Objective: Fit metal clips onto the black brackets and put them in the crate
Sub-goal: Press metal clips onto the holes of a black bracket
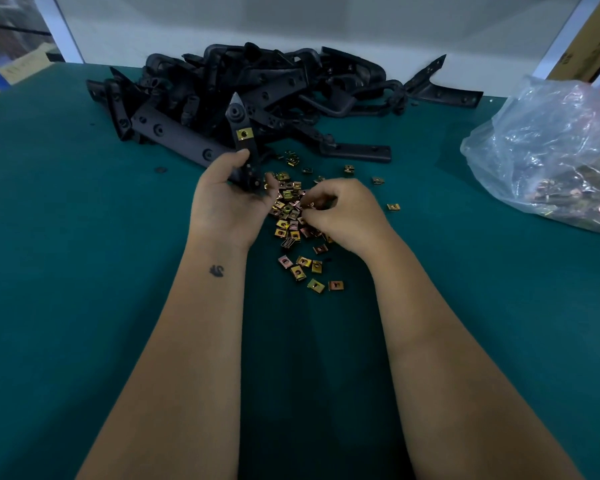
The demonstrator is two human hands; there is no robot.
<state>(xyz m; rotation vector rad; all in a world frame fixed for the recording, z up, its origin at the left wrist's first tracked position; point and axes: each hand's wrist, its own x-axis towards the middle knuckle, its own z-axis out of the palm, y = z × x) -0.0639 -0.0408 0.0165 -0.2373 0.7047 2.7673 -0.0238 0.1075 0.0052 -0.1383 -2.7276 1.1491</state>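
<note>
Bracket upright in left grip; right grip among clips

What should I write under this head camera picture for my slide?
Left hand holds a black bracket with one clip fitted; right hand picks from loose metal clips.

A green table top fills most of the view under dim light. Beyond the fingers a pale wall panel rises from the table's far edge, framed by light metal posts. Far right of the fingers lies a crumpled clear plastic bag, with cardboard boxes behind it.
</note>
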